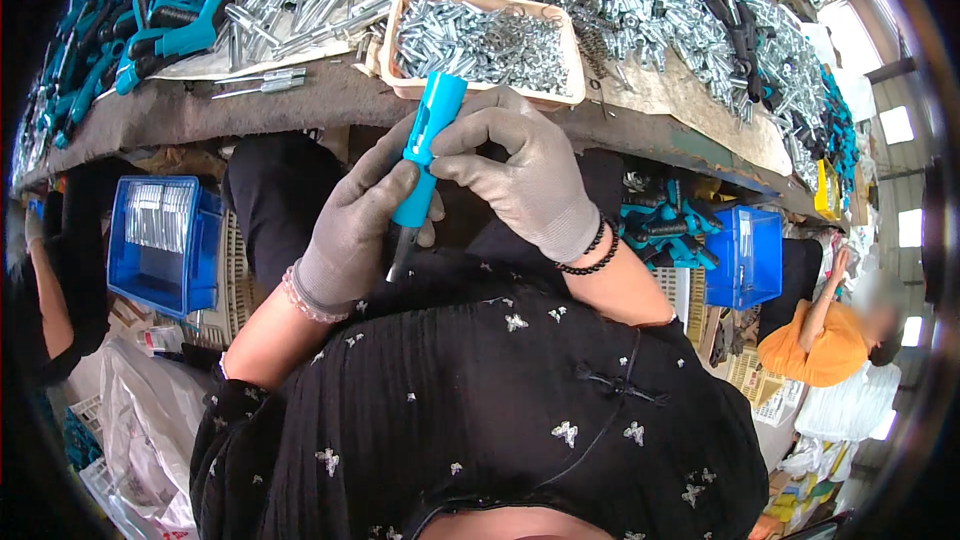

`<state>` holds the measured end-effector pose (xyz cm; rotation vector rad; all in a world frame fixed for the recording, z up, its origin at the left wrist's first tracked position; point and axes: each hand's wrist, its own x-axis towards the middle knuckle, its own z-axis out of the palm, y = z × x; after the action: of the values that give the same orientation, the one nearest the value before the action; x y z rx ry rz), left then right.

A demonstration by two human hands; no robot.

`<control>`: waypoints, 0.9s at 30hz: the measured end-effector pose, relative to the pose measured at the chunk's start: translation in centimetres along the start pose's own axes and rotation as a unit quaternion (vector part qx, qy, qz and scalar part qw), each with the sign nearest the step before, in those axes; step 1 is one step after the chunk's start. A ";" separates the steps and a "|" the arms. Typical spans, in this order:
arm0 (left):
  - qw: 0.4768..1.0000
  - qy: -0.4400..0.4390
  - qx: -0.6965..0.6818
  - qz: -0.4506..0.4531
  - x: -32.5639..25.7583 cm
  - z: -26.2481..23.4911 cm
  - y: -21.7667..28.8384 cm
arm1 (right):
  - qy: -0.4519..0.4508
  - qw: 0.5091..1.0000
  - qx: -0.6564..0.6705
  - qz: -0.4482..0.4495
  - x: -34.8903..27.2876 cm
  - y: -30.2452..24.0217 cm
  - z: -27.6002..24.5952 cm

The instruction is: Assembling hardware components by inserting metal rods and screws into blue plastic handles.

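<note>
Holding a bright blue handle (424,148) upright in front of the body, the person is working it with both gloved hands just below the near edge of the workbench (300,105). In the head view, the left hand (355,230) is wrapping around the lower part of the handle, fingers curled and pressed together on it, while a dark metal shank (401,255) is poking out beneath the grip. The right hand (520,175) is closing over the upper half, thumb and forefinger pinching the blue plastic near its top end, the other fingers bent in behind. Judging by how the shank is already sitting inside the handle, this piece is looking at least partly put together; whether it is fully seated I cannot tell. Farther off, a shallow tan tray (400,35) is sitting on the bench straight ahead, brimming with small silver metal parts (480,40), and more loose silver pieces (690,20) are lying heaped to the far right. Over on the far left, a pile of blue handles (150,10) is spreading across the bench, so plenty of stock seems to be waiting. Below the bench, a blue crate (165,240) is standing to the left and another blue bin (745,255) to the right, with blue and black pieces (665,225) stacked beside it. Another person in an orange top (815,340) is sitting low on the right.
</note>
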<state>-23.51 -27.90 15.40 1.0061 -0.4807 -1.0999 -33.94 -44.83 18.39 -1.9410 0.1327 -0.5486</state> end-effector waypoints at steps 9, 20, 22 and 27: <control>0.966 0.059 0.187 0.171 -1.1 0.3 -1.4 | -0.001 0.951 0.275 0.143 -0.9 0.9 1.1; 0.996 0.071 0.037 0.045 -1.0 -0.4 0.1 | -0.022 0.886 -0.462 -0.013 5.9 2.7 -8.6; 0.997 0.038 0.061 0.019 -0.9 -1.2 -0.4 | -0.096 0.900 -0.420 0.060 6.9 3.8 -8.7; 0.998 0.037 0.039 0.027 -1.3 -1.6 0.2 | 0.037 0.899 -0.428 -0.080 6.1 4.4 -9.4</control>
<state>-22.72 -26.04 15.01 1.0922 -0.4920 -0.9981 -31.93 -56.62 19.52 -2.8085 0.3039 -0.7502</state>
